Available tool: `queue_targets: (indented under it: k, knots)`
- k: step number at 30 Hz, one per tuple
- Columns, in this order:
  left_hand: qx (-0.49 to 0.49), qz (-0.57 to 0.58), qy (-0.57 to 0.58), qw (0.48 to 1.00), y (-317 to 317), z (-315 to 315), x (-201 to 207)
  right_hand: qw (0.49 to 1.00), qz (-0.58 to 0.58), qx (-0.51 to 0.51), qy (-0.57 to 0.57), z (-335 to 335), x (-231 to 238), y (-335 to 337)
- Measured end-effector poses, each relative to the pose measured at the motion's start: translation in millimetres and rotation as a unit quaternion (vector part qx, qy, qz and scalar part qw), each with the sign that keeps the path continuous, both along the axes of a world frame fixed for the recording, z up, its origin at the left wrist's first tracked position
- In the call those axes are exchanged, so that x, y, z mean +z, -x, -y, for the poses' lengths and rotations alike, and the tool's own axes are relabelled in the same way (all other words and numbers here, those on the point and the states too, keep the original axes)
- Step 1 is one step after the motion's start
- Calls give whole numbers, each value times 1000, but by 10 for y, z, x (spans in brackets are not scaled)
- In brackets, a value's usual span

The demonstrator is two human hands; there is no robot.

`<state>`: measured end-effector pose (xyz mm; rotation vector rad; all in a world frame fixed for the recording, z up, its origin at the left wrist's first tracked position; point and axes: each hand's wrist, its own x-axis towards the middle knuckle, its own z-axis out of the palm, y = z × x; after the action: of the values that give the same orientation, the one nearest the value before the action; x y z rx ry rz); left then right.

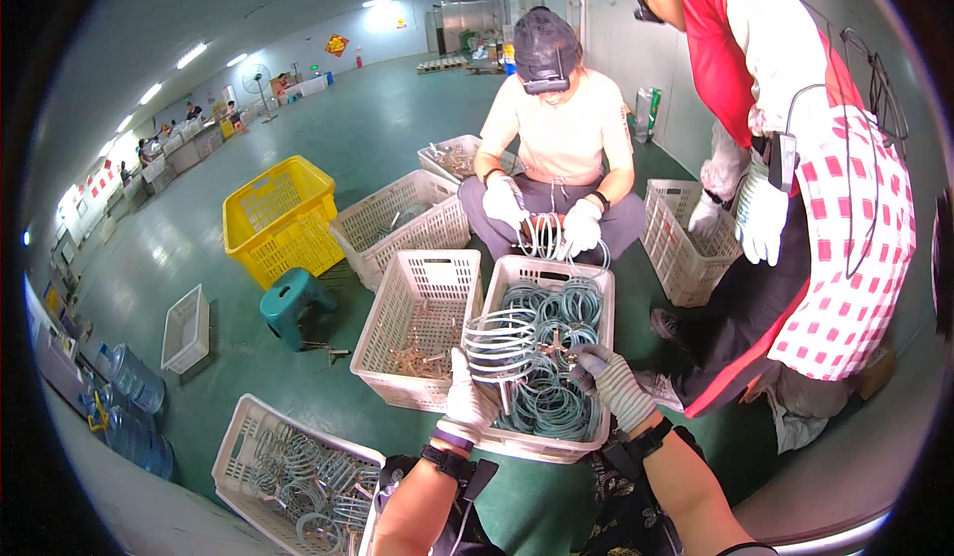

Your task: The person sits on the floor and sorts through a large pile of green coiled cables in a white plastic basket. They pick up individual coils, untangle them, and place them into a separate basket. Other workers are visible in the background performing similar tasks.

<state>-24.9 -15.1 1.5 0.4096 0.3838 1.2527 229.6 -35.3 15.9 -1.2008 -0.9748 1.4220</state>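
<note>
My left hand (467, 399), in a striped white glove, is closed on the lower left side of a bundle of pale wire rings (500, 345). The bundle is held above a white plastic crate (593, 447) packed with grey-green wire rings (542, 409). Over the crate's right side is my right hand (608, 377), gloved with greyish fingertips. Its fingers are pinched together near the bundle, and what lies between them is too small to name. Left of this crate stands another white crate (370, 357) with small copper-coloured pieces (422, 362) at the bottom.
Opposite me a seated person (556, 119) in white gloves holds wire rings (545, 236). At right, a person in a red vest (720, 49) bends over a crate (668, 198). A ring-filled crate (248, 412), teal stool (288, 303) and yellow crate (273, 198) stand leftward.
</note>
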Motion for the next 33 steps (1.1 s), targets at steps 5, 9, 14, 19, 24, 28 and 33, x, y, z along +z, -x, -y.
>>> queue_targets:
  k: [5, 9, 14, 19, 24, 28, 33]
  knots:
    - [-49, 123, -26, 991, 32, 105, 87, 1000, -1, 17, -17, 216, 89, 146]
    - [-3, 120, 34, 992, 28, 227, 192, 994, 85, 69, -4, 507, 42, 289]
    - [6, 109, -28, 994, 4, 267, 233, 990, 109, 86, 22, 585, -25, 449]
    - [38, 101, 3, 994, -3, 281, 218, 981, 148, 114, 44, 472, -215, 402]
    - [46, 100, -9, 994, 44, 277, 238, 972, 197, 125, 13, 484, -174, 467]
    - [50, 100, -61, 992, 122, 256, 7, 967, 229, 113, 6, 463, -77, 501]
    - [65, 119, -21, 990, 13, 656, -58, 957, 262, 98, -83, 494, -13, 414]
